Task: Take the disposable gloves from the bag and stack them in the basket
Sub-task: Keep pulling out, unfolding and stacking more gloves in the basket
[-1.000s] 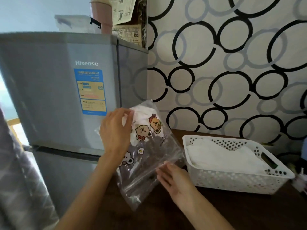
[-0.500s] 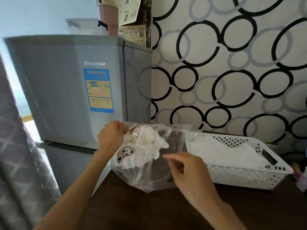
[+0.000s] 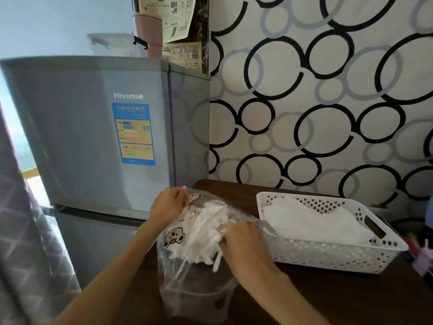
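Dark wood worktop (image 3: 328, 299) carries the clear bag (image 3: 194, 285), its wad of flimsy, clingy gloves (image 3: 206, 233) gripped by the right hand (image 3: 243, 242) (best pinched in a bunch), left hand (image 3: 167, 205) pinching the mouth, basket (image 3: 328, 254) beside.

White basket (image 3: 332, 256), white gloves (image 3: 206, 233) — clear bag (image 3: 194, 287) with cartoon bears; dark brown worktop (image 3: 351, 299); grey fridge (image 3: 93, 127) — black-ringed wallpaper (image 3: 316, 95).

Both forearms are bare up to the bottom edge of the picture, with no sleeves showing. The left hand (image 3: 169, 205) and right hand (image 3: 246, 242) wear no gloves, rings, watch or bracelet.
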The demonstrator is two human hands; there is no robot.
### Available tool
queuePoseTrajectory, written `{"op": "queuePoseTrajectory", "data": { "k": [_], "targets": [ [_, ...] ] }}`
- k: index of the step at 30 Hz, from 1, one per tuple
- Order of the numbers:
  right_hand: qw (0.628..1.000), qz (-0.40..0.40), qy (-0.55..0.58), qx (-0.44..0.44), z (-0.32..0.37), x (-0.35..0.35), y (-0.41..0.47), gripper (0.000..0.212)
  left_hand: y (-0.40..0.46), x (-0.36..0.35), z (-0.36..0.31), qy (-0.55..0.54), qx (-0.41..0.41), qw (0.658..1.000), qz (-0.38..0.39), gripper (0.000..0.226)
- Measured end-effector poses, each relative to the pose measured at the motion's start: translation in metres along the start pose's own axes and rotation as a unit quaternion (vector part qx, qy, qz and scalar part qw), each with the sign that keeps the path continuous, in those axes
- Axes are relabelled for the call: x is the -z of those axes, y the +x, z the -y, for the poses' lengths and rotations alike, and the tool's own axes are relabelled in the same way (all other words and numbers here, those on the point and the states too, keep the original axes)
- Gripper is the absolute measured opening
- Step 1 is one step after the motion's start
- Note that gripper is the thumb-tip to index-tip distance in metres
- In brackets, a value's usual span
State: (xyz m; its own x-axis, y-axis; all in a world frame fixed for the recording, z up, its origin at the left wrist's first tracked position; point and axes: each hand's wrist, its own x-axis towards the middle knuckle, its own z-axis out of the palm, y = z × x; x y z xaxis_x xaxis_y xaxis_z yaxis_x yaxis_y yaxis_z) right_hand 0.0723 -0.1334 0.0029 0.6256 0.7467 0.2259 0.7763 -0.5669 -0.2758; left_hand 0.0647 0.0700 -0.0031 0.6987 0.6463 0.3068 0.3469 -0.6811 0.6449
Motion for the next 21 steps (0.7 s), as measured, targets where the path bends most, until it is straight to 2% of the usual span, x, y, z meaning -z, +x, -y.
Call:
{"op": "queuePoseTrajectory", "data": {
  "k": [4, 7, 9, 10, 11, 12, 14, 15, 17, 21],
  "targets": [
    [0.996, 0.011, 0.045, 0.073, -0.001, 0.01, -0.026, 0.012, 0.013, -0.01, -0.002, 0.008, 0.001, 1.0, -0.025, 0.045],
    [0.994, 0.013, 0.105, 0.031, -0.014, 0.004, -0.026, 0.011, 0.021, -0.019, -0.007, 0.07, -0.004, 0.997, -0.019, 0.035],
    [0.991, 0.018, 0.133, -0.015, -0.022, 0.001, -0.021, 0.02, 0.012, -0.009, -0.021, 0.081, -0.041, 0.995, -0.043, 0.036],
    [0.989, 0.017, 0.142, -0.032, -0.027, -0.004, -0.019, 0.027, 0.004, 0.0, -0.028, 0.073, -0.082, 0.994, -0.02, 0.039],
    [0.988, 0.017, 0.148, -0.042, -0.03, -0.007, -0.017, 0.028, -0.009, 0.012, -0.035, 0.059, -0.139, 0.987, 0.045, 0.042],
    [0.986, 0.018, 0.157, -0.045, -0.031, -0.01, -0.015, 0.026, -0.024, 0.023, -0.04, 0.063, -0.184, 0.969, 0.154, 0.048],
    [0.984, 0.038, 0.167, -0.042, -0.032, -0.01, -0.013, 0.016, -0.054, 0.039, -0.045, 0.158, -0.185, 0.892, 0.381, 0.079],
    [0.984, 0.058, 0.167, -0.035, -0.031, -0.011, -0.013, 0.011, -0.061, 0.04, -0.038, 0.226, -0.159, 0.86, 0.43, 0.091],
    [0.983, 0.09, 0.157, -0.026, -0.029, -0.011, -0.013, 0.014, -0.063, 0.037, -0.027, 0.285, -0.137, 0.843, 0.434, 0.092],
    [0.984, 0.104, 0.147, -0.016, -0.031, -0.011, -0.016, 0.004, -0.046, 0.027, -0.025, 0.294, -0.138, 0.842, 0.432, 0.077]
  ]
}}
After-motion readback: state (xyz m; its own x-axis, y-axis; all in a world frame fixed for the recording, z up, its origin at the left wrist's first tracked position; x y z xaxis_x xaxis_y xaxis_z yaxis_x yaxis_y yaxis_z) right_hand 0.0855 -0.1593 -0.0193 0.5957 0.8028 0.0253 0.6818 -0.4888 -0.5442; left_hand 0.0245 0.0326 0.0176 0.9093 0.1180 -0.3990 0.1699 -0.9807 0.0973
